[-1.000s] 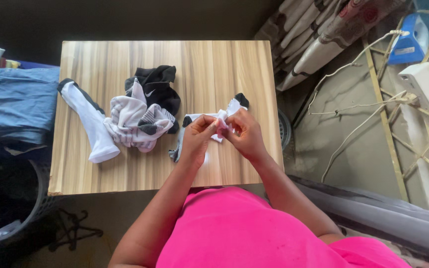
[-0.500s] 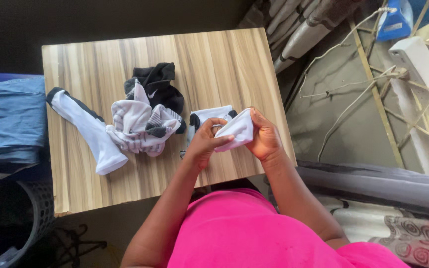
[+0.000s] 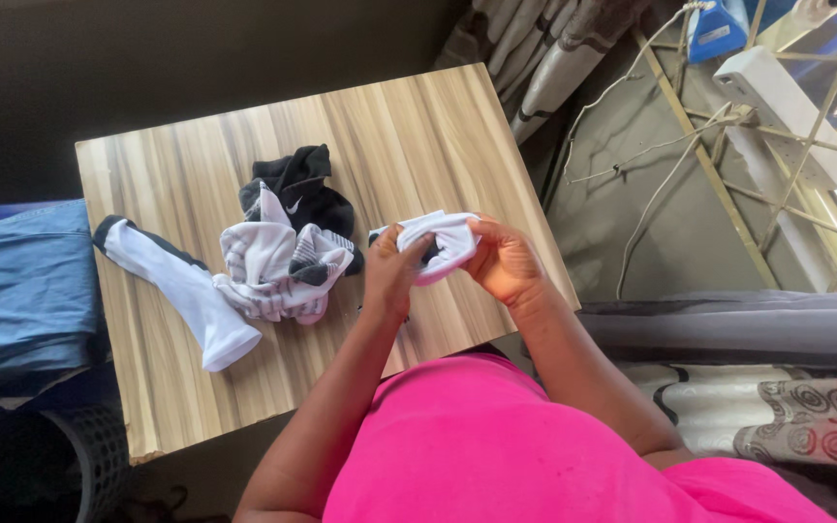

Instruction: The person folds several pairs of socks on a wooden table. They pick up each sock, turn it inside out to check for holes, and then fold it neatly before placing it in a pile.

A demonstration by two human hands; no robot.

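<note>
While pinched between both hands' fingers (image 3: 401, 254), white sock (image 3: 443, 235) above table (image 3: 418, 136).

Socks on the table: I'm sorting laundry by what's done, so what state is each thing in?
White sock bundle: rolled up, gripped between both hands above the table.
Left hand: closed on the bundle.
Right hand: closed on the bundle.
Long white sock: lying flat, unpaired.
Striped socks: crumpled in a heap.
Black socks: bunched, partly under the heap.
Jeans: folded, beside the table.
</note>
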